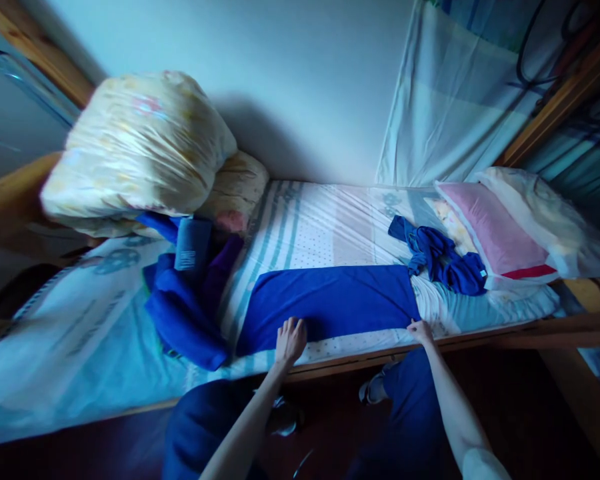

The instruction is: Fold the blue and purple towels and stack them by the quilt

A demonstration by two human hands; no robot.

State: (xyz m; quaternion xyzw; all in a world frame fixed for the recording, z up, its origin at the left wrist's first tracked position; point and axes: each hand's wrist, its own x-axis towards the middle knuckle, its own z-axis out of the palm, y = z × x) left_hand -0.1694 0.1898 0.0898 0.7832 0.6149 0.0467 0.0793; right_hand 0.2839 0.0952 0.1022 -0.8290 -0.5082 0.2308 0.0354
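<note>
A long blue cloth (pixel 330 297) lies folded flat across the bed's striped sheet (pixel 325 223). My left hand (pixel 290 339) rests open on the cloth's near edge, fingers spread. At the cloth's near right corner, my right hand (pixel 420 330) is closed in a pinch on the fabric. A crumpled blue garment (pixel 443 257) lies just beyond that corner, apart from both hands.
A heap of blue clothes (pixel 185 300) sits left of the cloth, under a big yellowish bundle (pixel 135 147). Pink and white pillows (pixel 500 230) lie at the right. The wooden bed rail (pixel 505 333) runs along the front. My knees show below.
</note>
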